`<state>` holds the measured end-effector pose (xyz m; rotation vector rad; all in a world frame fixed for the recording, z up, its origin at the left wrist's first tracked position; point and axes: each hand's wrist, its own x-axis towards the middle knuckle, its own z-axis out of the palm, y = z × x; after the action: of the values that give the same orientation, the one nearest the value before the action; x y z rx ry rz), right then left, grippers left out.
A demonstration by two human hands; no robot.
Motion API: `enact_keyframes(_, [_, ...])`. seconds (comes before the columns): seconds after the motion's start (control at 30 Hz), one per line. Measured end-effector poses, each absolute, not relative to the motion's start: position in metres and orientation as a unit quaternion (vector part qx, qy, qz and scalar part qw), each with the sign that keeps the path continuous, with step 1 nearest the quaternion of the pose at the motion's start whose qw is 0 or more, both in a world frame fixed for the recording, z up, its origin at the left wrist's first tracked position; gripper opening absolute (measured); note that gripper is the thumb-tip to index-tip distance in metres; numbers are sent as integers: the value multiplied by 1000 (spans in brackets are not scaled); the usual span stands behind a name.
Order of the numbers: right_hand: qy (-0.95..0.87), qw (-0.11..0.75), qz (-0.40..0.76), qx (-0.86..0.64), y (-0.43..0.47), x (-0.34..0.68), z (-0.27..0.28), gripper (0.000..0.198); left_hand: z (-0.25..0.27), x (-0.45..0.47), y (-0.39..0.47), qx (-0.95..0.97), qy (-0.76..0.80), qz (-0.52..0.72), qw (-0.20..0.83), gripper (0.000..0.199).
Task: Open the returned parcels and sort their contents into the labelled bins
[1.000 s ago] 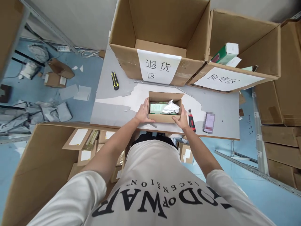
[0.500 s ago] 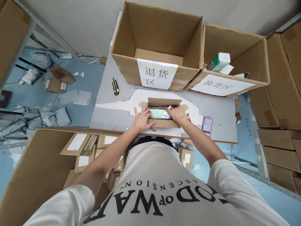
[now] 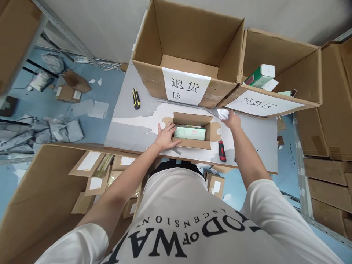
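Observation:
An opened small cardboard box [image 3: 192, 143] lies on the table with its flaps spread. Inside it rests a pale green carton [image 3: 190, 133]. My left hand [image 3: 166, 137] lies over the box's left end, fingers spread. Up and to the right of the box, my right hand [image 3: 231, 120] is closed on a crumpled white paper [image 3: 223, 113], just in front of the large labelled boxes. A red and black utility knife [image 3: 222, 151] lies right of the small box, below my right forearm's inner side.
Two large open cartons, a left one [image 3: 148, 79] and a right one [image 3: 313, 99], stand along the table's back. The right one holds a green and white box [image 3: 261, 75]. A yellow and black cutter [image 3: 136, 98] lies at left. Below the table's front edge stands a big carton [image 3: 30, 190] of parcels.
My right hand has lifted the crumpled paper out of the small box and carried it up and right. The pale green carton is now uncovered. My left hand stays at the box's left end.

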<state>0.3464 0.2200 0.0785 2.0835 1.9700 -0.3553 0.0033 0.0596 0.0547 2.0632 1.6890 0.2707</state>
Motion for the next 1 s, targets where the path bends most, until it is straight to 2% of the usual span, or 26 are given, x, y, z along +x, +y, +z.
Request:
enact_keyframes(0.07, [641, 147, -155, 738, 214, 343, 43, 59, 54, 4, 60, 747, 616, 102, 229, 74])
enact_keyframes(0.17, [619, 167, -201, 740, 199, 334, 12, 71, 52, 4, 59, 745, 618, 104, 228, 74])
enact_keyframes(0.3, [621, 185, -226, 727, 189, 336, 19, 87, 50, 2, 55, 746, 617, 104, 228, 75])
enact_keyframes(0.37, [632, 149, -169, 742, 185, 341, 43, 82, 50, 2, 54, 747, 617, 107, 225, 73])
enact_keyframes(0.47, [697, 8, -37, 716, 169, 333, 87, 60, 49, 3, 53, 751, 611, 114, 222, 67])
enact_keyframes(0.53, [783, -20, -46, 620, 155, 311, 106, 48, 48, 3, 51, 757, 603, 115, 223, 59])
enact_keyframes(0.57, [826, 10, -86, 557, 149, 296, 109, 44, 48, 2, 50, 760, 600, 113, 224, 55])
enact_keyframes(0.63, [864, 146, -168, 452, 143, 263, 103, 43, 47, 1, 48, 768, 591, 108, 223, 51])
enact_keyframes(0.67, [850, 226, -186, 438, 144, 248, 96, 45, 47, -1, 47, 775, 582, 106, 223, 52])
enact_keyframes(0.73, [820, 304, -202, 440, 151, 225, 77, 52, 48, -4, 44, 796, 554, 98, 222, 54])
enact_keyframes(0.9, [767, 391, -221, 459, 175, 211, 45, 98, 45, -5, 41, 821, 524, 75, 213, 43])
enact_keyframes(1.0, [753, 413, -230, 458, 181, 211, 47, 104, 41, -3, 42, 814, 541, 62, 203, 37])
